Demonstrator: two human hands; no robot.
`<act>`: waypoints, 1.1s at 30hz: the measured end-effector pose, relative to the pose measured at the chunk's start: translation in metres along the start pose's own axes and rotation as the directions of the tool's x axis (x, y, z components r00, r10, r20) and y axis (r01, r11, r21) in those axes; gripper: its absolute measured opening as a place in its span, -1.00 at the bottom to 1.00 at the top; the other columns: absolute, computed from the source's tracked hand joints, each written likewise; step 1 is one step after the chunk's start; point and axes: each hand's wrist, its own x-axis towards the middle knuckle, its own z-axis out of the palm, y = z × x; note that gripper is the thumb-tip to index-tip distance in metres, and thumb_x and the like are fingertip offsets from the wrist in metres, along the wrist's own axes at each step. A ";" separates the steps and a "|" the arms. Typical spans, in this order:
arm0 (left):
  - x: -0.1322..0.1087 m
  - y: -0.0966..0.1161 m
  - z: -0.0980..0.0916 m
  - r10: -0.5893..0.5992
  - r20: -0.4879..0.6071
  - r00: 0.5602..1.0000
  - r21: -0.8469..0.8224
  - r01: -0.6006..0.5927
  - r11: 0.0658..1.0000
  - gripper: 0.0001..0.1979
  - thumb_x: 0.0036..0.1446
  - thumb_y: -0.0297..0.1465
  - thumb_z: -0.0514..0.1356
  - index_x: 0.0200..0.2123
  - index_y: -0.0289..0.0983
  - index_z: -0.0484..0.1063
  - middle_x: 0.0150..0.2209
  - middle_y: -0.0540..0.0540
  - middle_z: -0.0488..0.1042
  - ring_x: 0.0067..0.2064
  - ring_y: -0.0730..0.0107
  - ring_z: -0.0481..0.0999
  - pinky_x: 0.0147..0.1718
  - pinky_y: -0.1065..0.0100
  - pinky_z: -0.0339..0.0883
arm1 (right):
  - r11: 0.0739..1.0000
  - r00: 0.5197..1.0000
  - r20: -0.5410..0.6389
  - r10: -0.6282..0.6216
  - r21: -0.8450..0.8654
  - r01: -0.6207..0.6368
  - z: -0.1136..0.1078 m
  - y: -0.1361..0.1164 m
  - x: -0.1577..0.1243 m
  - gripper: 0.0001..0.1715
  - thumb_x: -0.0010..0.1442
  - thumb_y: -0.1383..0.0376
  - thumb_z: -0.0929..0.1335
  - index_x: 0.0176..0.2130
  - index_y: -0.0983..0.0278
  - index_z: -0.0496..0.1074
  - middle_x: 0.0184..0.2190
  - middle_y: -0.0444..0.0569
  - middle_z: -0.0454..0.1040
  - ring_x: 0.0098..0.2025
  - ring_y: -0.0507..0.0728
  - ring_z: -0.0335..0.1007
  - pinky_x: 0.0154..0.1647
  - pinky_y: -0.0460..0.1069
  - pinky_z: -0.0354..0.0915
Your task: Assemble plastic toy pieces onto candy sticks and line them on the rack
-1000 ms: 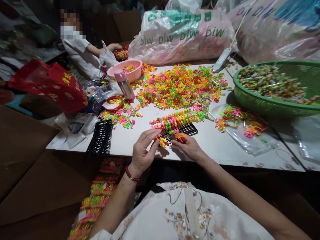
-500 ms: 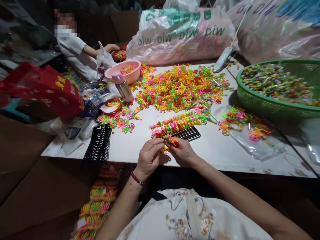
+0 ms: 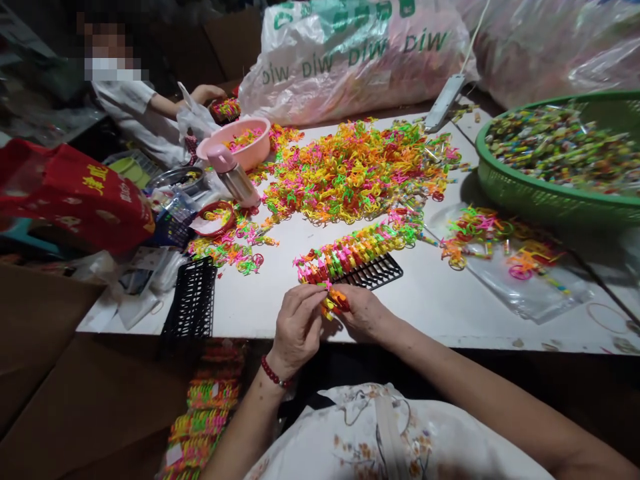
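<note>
Close to the table's front edge, my left hand (image 3: 299,325) has its fingertips pinched together at a small pink plastic figure (image 3: 327,285). Beside it, my right hand (image 3: 369,312) is closed round several orange, red and yellow plastic figures (image 3: 336,303). Just beyond my hands lies a black plastic rack (image 3: 376,272), with a dense row of bright plastic figures (image 3: 345,253) along its far side. A large heap of loose plastic figures (image 3: 355,173) spreads over the table behind the rack. My fingers partly hide what they hold.
Black racks (image 3: 191,300) overhang the front edge at left. A steel flask (image 3: 237,180), pink basin (image 3: 257,150) and red bag (image 3: 75,200) stand further left. At right are a green basket (image 3: 530,187) and clear bags (image 3: 530,300). Another person (image 3: 135,110) works at far left.
The view has shifted a little. Both hands stay together but sit slightly nearer the table's front edge, a bit further from the filled row. My left fingers have drawn together at the pink figure.
</note>
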 end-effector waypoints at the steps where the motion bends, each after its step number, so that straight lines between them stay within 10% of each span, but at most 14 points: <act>1: 0.001 -0.001 0.001 0.015 0.022 1.000 0.022 -0.016 1.000 -0.54 0.20 -0.59 0.06 0.16 -0.20 0.31 0.08 -0.20 0.43 0.14 0.20 0.36 0.11 0.05 0.31 | 1.000 1.000 0.015 -0.008 -0.012 0.008 0.000 0.001 0.000 -0.68 0.12 0.47 0.32 -0.10 0.29 0.41 -0.18 0.06 0.52 -0.15 0.17 0.44 -0.09 0.01 0.33; 6: 0.004 -0.004 0.007 0.104 0.265 0.959 0.189 -0.158 0.969 -0.43 0.28 -0.41 0.05 0.33 -0.28 0.07 0.31 -0.23 0.19 0.36 0.04 0.04 0.26 -0.04 0.06 | 0.999 0.998 0.064 -0.015 -0.043 0.018 0.006 0.011 0.005 -0.53 0.02 0.54 0.32 -0.04 0.33 0.37 -0.14 0.07 0.49 -0.13 0.16 0.42 -0.07 0.01 0.33; 11: 0.006 -0.001 0.014 0.063 0.234 0.970 0.380 -0.152 0.912 -0.45 0.28 -0.41 0.09 0.32 -0.28 0.11 0.28 -0.22 0.25 0.36 0.05 0.07 0.26 -0.01 -0.02 | 0.999 0.999 0.039 -0.011 -0.043 0.012 0.007 0.008 0.006 -0.76 0.15 0.46 0.33 -0.14 0.32 0.42 -0.23 0.02 0.49 -0.22 0.12 0.42 -0.16 -0.03 0.35; 17: 0.010 0.008 0.015 0.097 0.139 0.986 0.382 -0.144 0.913 -0.50 0.27 -0.37 0.12 0.27 -0.25 0.20 0.23 -0.23 0.34 0.31 0.01 0.18 0.28 -0.10 -0.16 | 0.968 0.962 -0.259 0.089 -0.207 -0.145 -0.065 0.024 -0.038 -0.77 0.28 0.38 0.28 -0.07 0.28 0.43 -0.18 0.03 0.49 -0.16 0.11 0.40 -0.11 -0.02 0.31; 22: 0.011 0.014 0.019 0.160 0.082 0.984 0.323 -0.178 0.929 -0.58 0.24 -0.46 0.16 0.17 -0.25 0.31 0.12 -0.21 0.46 0.23 0.06 0.33 0.27 -0.11 -0.15 | 0.506 0.775 -0.564 0.284 -0.599 -0.621 -0.154 0.073 -0.089 -0.73 0.27 0.43 0.22 -0.11 0.34 0.45 -0.14 0.16 0.38 -0.22 0.18 0.32 -0.27 0.00 0.21; 25: 0.009 0.012 0.023 0.166 0.071 0.983 0.285 -0.180 0.942 -0.65 0.22 -0.51 0.16 0.08 -0.25 0.37 0.06 -0.17 0.52 0.19 0.10 0.39 0.27 -0.09 -0.09 | 0.372 0.784 -0.545 0.297 -0.691 -0.620 -0.175 0.093 -0.098 -0.74 0.27 0.43 0.21 -0.16 0.33 0.46 -0.15 0.15 0.36 -0.22 0.17 0.29 -0.30 -0.01 0.15; 33: 0.004 0.002 0.022 0.143 0.162 0.976 0.247 -0.181 0.952 -0.66 0.22 -0.59 0.08 0.05 -0.26 0.34 0.05 -0.16 0.49 0.25 0.19 0.30 0.32 -0.12 -0.14 | 0.594 0.830 -0.472 0.297 -0.589 -0.548 -0.143 0.072 -0.091 -0.81 0.30 0.36 0.19 -0.22 0.33 0.38 -0.26 0.12 0.44 -0.22 0.18 0.36 -0.25 0.00 0.22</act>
